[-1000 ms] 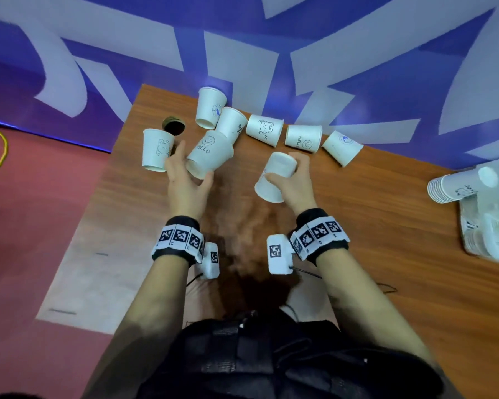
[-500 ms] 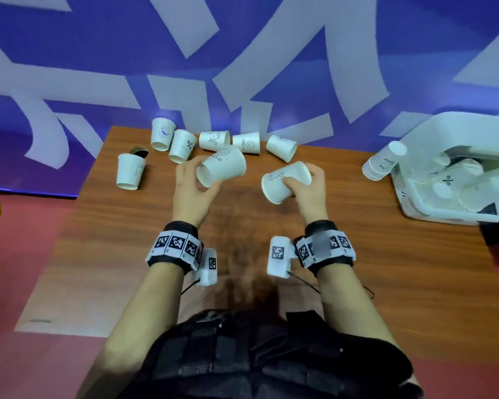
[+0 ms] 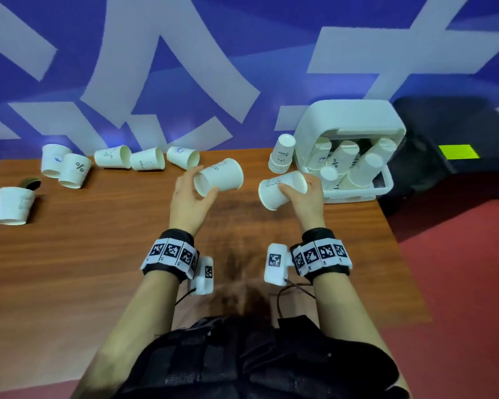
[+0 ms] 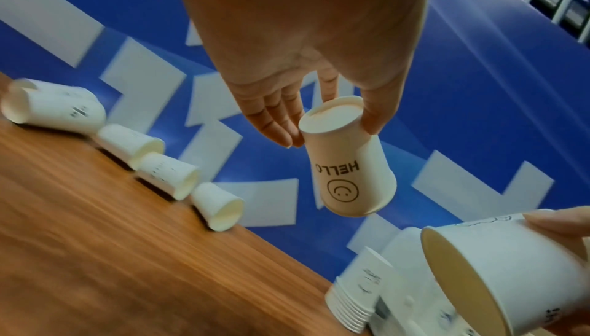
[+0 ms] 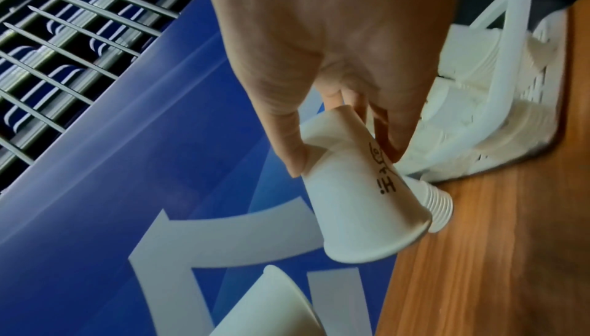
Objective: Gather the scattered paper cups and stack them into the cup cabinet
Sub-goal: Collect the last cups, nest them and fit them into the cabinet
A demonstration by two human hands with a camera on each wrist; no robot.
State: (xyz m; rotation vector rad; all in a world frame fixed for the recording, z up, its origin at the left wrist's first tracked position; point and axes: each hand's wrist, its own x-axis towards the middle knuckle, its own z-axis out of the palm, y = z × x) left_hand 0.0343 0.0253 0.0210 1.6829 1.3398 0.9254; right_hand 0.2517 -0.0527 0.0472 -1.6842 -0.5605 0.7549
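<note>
While both cups have swung over from the scattered row, the white plastic cup cabinet [image 3: 347,119] now sits right beside the hands.
Left hand [image 3: 189,201] holds the white paper "HELLO" cup [image 3: 219,177] in a fingertip grip; right hand [image 3: 304,201] clasps the white paper "Hi" cup [image 3: 281,189] just left of the cabinet, mouths facing left, above the brown wooden desk [image 3: 98,254]. Nesting them looks next; six cups remain far left of the cabinet.

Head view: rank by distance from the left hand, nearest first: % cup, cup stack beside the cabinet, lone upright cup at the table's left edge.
From the left hand:
1. cup stack, to its right, beside the cabinet.
2. % cup, far-left cluster.
3. lone upright cup, left edge.
</note>
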